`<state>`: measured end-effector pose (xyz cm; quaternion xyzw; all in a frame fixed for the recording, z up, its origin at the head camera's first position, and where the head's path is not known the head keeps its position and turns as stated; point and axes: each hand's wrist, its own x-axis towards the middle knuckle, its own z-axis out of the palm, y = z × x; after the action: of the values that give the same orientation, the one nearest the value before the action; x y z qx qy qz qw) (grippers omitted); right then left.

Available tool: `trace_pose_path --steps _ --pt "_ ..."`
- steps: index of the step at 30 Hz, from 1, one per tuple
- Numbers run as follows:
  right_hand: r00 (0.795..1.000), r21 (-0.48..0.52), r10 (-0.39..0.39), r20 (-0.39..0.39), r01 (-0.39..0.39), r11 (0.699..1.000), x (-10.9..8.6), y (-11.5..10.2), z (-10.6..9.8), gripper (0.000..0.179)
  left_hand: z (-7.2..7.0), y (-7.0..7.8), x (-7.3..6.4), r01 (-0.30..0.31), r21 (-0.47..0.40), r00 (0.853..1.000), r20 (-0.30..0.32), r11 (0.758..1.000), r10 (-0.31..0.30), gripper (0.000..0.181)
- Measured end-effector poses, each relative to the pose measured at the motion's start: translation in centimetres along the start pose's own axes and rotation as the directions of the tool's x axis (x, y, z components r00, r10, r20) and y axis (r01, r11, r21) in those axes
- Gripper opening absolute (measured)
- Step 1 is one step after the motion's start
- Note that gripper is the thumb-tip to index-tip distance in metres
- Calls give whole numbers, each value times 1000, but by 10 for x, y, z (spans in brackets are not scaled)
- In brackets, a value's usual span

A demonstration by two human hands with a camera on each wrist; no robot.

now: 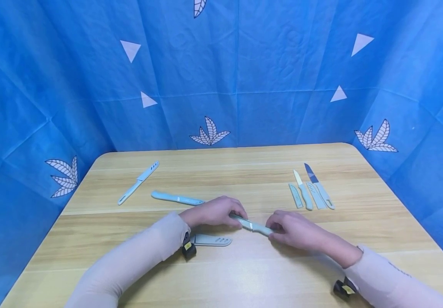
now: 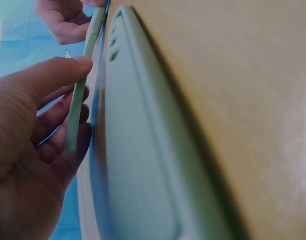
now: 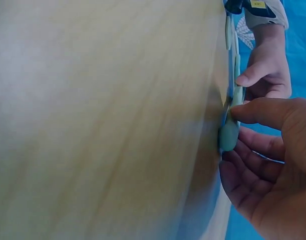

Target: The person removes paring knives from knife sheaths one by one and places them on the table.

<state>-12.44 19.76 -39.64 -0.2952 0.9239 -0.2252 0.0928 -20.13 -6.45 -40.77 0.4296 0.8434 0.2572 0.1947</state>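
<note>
Between my two hands is a sheathed fruit knife with a pale green handle [image 1: 261,229] and a pale green sheath [image 1: 246,223]. My left hand [image 1: 217,211] pinches the sheath between thumb and fingers; the left wrist view shows the sheath's end [image 2: 74,125] sticking out past the thumb. My right hand [image 1: 298,231] pinches the handle, and its rounded end [image 3: 229,137] shows in the right wrist view. No bare blade shows on this knife. Below my left wrist lies another green sheath [image 1: 213,241], its other end hidden by the arm.
A light blue sheathed knife [image 1: 167,196] lies just beyond my left forearm. Farther left is a slim sheathed knife [image 1: 138,182]. At right lie a small knife [image 1: 304,194], a dark-bladed knife [image 1: 312,174] and two sheaths, one small [image 1: 295,196], one wider [image 1: 316,196]. Blue curtain surrounds the table.
</note>
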Motion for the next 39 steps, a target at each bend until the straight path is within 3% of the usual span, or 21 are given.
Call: trace_pose_path --steps 12,26,39 --pt "1000 7 7 -26 -7 1000 7 -2 -10 16 -9 6 -8 64 -3 995 -73 998 -64 25" --pt "993 -3 -43 -113 43 999 17 -5 -15 18 -18 8 -17 30 99 984 -176 995 -12 26" --pt "988 33 -38 -151 44 998 26 -11 -18 16 -23 8 -31 63 122 975 -219 990 -35 32"
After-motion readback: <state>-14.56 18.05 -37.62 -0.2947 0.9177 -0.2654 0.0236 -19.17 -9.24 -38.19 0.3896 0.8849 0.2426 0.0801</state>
